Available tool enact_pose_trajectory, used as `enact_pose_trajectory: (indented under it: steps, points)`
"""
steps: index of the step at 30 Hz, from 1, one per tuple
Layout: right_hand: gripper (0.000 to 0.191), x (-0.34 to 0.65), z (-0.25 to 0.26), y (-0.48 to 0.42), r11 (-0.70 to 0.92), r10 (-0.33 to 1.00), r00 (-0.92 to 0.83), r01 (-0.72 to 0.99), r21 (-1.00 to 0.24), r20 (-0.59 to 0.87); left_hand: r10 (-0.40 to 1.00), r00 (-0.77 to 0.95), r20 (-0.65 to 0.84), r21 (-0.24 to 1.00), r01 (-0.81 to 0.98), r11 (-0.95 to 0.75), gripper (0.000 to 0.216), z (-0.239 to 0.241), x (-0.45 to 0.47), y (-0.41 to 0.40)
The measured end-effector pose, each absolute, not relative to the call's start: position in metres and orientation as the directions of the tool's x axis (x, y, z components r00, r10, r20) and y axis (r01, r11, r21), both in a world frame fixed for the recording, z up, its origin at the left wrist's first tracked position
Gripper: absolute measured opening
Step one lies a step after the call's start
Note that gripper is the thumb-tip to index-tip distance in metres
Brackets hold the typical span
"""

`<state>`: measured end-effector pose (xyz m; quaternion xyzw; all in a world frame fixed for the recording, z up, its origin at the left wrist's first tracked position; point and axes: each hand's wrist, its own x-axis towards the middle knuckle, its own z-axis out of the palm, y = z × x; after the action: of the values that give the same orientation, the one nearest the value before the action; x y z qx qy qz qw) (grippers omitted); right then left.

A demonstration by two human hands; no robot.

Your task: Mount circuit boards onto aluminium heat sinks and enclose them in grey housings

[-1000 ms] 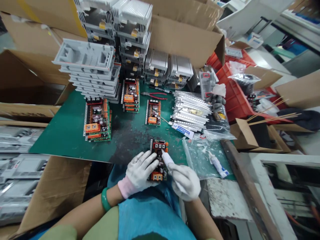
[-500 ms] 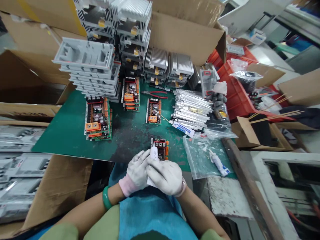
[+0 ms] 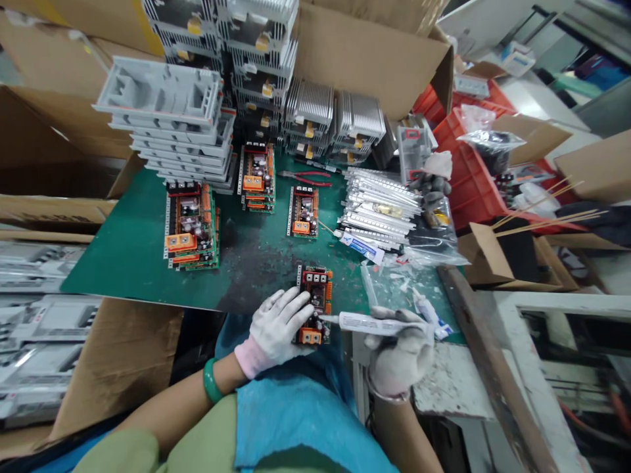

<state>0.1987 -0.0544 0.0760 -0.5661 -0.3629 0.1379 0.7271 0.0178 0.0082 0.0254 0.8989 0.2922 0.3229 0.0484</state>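
My left hand [image 3: 282, 323], in a white glove, grips the left side of a circuit board [image 3: 321, 292]. Its fingers lie along the board's edge and the thumb is at the near end. This board has an orange terminal block at its near end and sits at the table's front edge. To its right, my gloved right hand [image 3: 399, 351] is closed around a white glue tube [image 3: 367, 323]. The tube lies nearly level, its thin nozzle pointing left over the board's near half; I cannot tell whether the tip touches it.
Behind are another circuit board [image 3: 303, 211], red-handled pliers [image 3: 308, 178] and board stacks [image 3: 190, 226]. Grey plastic housings [image 3: 162, 92] and finned heatsinks [image 3: 310, 105] are piled at the back. Metal strips [image 3: 379, 207], a boxed tube [image 3: 362, 247] and another tube [image 3: 431, 315] lie right.
My right hand has moved right, away from my left, and the glue tube has swung from upright to nearly level. My left hand now lies on the board, more of which shows.
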Motion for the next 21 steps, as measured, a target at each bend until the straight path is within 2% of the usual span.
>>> enact_pose_trajectory:
  steps: [1,3,7,14,21]
  points:
    - [0.021,0.198,0.075,-0.056,0.294,0.614,0.742,0.102,-0.950,0.270,0.555,0.624,0.550,0.273,0.494,-0.825,0.056,0.025,0.018,0.008]
    - [0.021,0.195,0.073,-0.060,0.240,0.666,0.727,0.003,-0.971,0.166,0.556,0.632,0.540,0.269,0.496,-0.826,0.056,0.026,0.018,0.009]
    - [0.017,0.188,0.066,-0.065,0.232,0.761,0.623,-0.002,-0.973,0.180,0.562,0.641,0.523,0.273,0.498,-0.823,0.057,0.027,0.017,0.009]
    - [0.012,0.188,0.063,-0.069,0.329,0.819,0.435,0.180,-0.927,0.375,0.566,0.648,0.510,0.272,0.503,-0.820,0.059,0.028,0.017,0.008]
    - [0.020,0.200,0.060,-0.083,0.257,0.795,0.398,0.463,-0.849,0.458,0.564,0.647,0.513,0.267,0.505,-0.821,0.059,0.028,0.018,0.009]
